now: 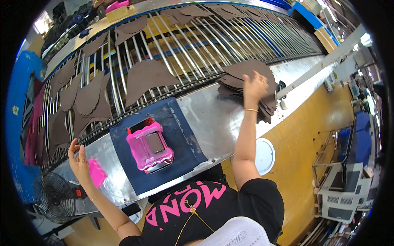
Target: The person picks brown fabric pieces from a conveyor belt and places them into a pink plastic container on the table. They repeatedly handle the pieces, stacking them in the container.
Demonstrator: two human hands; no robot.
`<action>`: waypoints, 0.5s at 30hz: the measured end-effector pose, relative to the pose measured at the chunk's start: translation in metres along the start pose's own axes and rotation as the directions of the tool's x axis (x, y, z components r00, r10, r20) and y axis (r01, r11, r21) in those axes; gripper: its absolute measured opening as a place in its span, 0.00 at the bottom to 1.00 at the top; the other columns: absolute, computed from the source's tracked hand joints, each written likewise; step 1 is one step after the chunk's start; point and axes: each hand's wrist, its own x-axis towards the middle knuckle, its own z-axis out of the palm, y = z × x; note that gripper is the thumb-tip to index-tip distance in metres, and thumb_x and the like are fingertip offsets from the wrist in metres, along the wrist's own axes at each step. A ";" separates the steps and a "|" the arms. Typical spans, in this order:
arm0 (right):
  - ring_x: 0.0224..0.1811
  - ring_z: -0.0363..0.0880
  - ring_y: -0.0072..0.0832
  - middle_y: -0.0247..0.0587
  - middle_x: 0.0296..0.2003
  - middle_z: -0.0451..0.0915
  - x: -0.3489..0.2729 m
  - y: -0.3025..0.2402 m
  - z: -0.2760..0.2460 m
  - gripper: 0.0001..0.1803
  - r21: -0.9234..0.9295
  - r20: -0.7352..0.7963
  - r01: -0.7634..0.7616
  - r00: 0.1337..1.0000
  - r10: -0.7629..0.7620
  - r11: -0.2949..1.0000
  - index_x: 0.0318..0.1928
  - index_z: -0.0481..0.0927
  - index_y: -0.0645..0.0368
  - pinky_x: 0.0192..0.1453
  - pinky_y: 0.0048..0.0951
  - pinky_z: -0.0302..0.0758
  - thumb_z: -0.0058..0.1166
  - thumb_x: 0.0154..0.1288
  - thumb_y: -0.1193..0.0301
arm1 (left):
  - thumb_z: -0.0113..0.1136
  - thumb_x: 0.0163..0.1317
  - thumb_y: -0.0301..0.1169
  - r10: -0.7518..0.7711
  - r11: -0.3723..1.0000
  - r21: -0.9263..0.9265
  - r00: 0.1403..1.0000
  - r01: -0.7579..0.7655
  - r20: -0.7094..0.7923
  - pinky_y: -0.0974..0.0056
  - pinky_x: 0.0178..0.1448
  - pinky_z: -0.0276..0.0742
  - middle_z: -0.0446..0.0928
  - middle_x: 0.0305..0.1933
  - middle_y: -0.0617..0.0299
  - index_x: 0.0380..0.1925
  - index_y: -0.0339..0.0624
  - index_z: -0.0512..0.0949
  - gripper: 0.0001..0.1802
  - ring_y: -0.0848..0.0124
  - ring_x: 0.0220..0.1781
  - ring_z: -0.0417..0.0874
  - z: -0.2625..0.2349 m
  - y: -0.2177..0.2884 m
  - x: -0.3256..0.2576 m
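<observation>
A pale grey piece with dark lettering (242, 233) lies nearest the camera, over the person's black shirt (197, 203). The right hand (255, 85) is over the stack of brown sheets (250, 70) toward the right end of the metal worktop (211, 119); its fingers are bent, and I cannot tell whether they grip a sheet. The left hand (79, 159) is raised by the worktop's far edge, toward its left end, fingers loosely curled and apart, holding nothing. Near it lies a flat pink piece (97, 174). Between the hands, a pink scalloped frame (139, 152) sits on a dark blue mat (182, 153). Beyond the worktop's far edge, more brown sheets (148, 80) lie across metal rollers (246, 43).
</observation>
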 end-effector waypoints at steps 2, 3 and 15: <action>0.57 0.67 0.48 0.44 0.51 0.72 0.011 0.065 -0.015 0.30 -0.234 -0.009 -0.271 0.961 0.276 0.934 0.51 0.77 0.54 0.54 0.54 0.68 0.61 0.53 0.49 | 0.57 0.64 0.27 0.017 0.999 -0.047 0.999 -0.015 0.050 0.78 0.19 0.48 0.71 0.42 0.71 0.56 0.45 0.72 0.19 0.89 0.19 0.56 0.013 -0.005 0.008; 0.57 0.68 0.48 0.46 0.51 0.72 0.012 0.098 -0.015 0.32 -0.285 0.020 -0.309 0.945 0.327 0.907 0.51 0.77 0.56 0.54 0.54 0.68 0.61 0.53 0.47 | 0.57 0.64 0.27 0.020 0.998 -0.055 0.996 -0.015 0.089 0.79 0.19 0.49 0.71 0.42 0.71 0.56 0.45 0.71 0.19 0.90 0.19 0.57 0.023 0.002 0.011; 0.29 0.83 0.39 0.53 0.33 0.81 0.012 0.049 -0.052 0.13 -0.048 0.206 -0.121 0.970 0.129 0.991 0.52 0.71 0.54 0.29 0.36 0.78 0.43 0.70 0.69 | 0.59 0.61 0.28 0.066 0.998 -0.006 0.974 -0.066 0.216 0.79 0.22 0.57 0.71 0.42 0.70 0.52 0.45 0.74 0.18 0.86 0.25 0.66 0.054 0.034 -0.008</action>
